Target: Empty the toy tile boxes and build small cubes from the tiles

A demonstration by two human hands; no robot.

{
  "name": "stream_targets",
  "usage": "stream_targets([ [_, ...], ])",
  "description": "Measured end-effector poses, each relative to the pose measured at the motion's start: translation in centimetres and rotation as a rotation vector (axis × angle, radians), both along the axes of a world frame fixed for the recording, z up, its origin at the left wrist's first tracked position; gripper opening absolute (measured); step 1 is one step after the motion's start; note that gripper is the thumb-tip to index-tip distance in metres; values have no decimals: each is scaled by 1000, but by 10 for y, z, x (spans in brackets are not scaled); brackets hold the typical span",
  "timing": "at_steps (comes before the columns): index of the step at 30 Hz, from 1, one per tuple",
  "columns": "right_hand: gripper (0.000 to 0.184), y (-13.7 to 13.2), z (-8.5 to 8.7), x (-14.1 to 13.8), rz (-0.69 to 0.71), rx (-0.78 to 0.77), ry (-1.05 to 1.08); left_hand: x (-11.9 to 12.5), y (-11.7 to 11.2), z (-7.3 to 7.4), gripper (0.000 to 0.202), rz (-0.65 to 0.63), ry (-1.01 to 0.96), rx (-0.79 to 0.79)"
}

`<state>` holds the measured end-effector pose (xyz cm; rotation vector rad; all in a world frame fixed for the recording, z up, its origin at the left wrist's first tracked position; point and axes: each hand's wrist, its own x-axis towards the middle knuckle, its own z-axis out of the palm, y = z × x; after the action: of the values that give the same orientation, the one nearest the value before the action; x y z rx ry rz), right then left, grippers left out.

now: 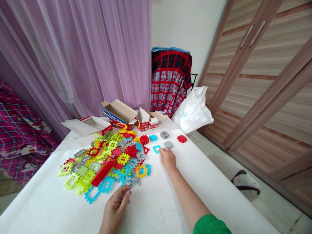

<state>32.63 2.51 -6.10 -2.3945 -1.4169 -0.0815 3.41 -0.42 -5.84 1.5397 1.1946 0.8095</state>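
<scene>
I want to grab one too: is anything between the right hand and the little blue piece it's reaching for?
Nothing visible does. The right hand is right at the blue piece on the table; a grey piece lies beside it, not between.

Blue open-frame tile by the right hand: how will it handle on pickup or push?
Blue tile looks like thin moulded plastic, so probably stiff and light. It lies flat on the table, so likely slides, not rolls.
</scene>
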Motion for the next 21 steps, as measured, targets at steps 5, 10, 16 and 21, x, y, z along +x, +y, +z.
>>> stream_targets([
  [5,29,-1,-1,0,-3,-4,8,-1,2,-4,57,-27,25,36],
  [10,28,2,-3,1,-10,-4,7,-4,3,-10,53,-39,38,77],
  [16,28,7,-3,3,-9,-16,16,-5,3,-12,49,-41,35,113],
  [21,27,6,-2,1,28,20,0,-2,2,-8,50,-44,37,88],
])
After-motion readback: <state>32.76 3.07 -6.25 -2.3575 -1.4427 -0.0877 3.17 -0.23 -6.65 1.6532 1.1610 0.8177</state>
